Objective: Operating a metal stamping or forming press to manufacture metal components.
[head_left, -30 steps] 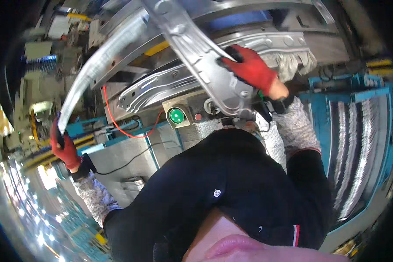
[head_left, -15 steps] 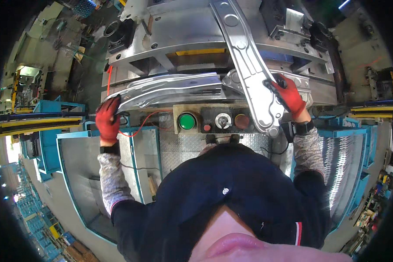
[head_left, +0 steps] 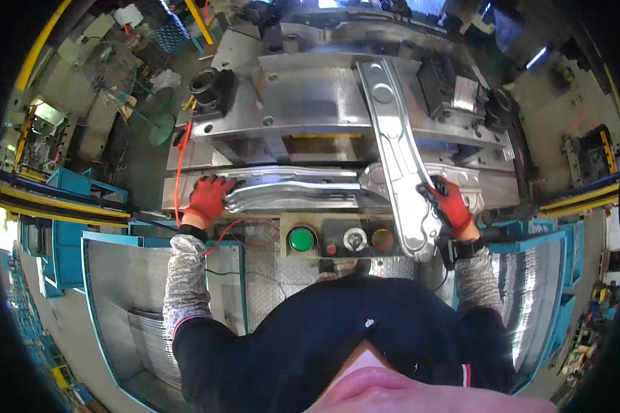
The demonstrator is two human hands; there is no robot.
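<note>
My left hand (head_left: 210, 198), in a red glove with dark fingertips, grips the left end of a long, ribbed, silver stamped metal part (head_left: 293, 193). That part lies crosswise along the front of the machine bed. My right hand (head_left: 451, 205), gloved the same way, is closed on the right edge of a second stamped metal part (head_left: 393, 131), long and wide-ended. This one slants from the bed toward me, its wide end nearest me, and passes over the right end of another stamped piece (head_left: 455, 177). The palm-side fingers of both hands are partly hidden.
In front of my body is a control box with a green button (head_left: 300, 239) and red buttons. Blue-framed bins stand at left (head_left: 93, 303) and right (head_left: 558, 296), both with stacked metal parts. Dark die blocks (head_left: 210, 93) rise from the bed (head_left: 310, 89). A red cable (head_left: 183, 162) hangs at left.
My left hand has moved right and away from me with the end of the crosswise part. My right hand keeps its grip on the slanted part. The whole view has tilted farther forward.
</note>
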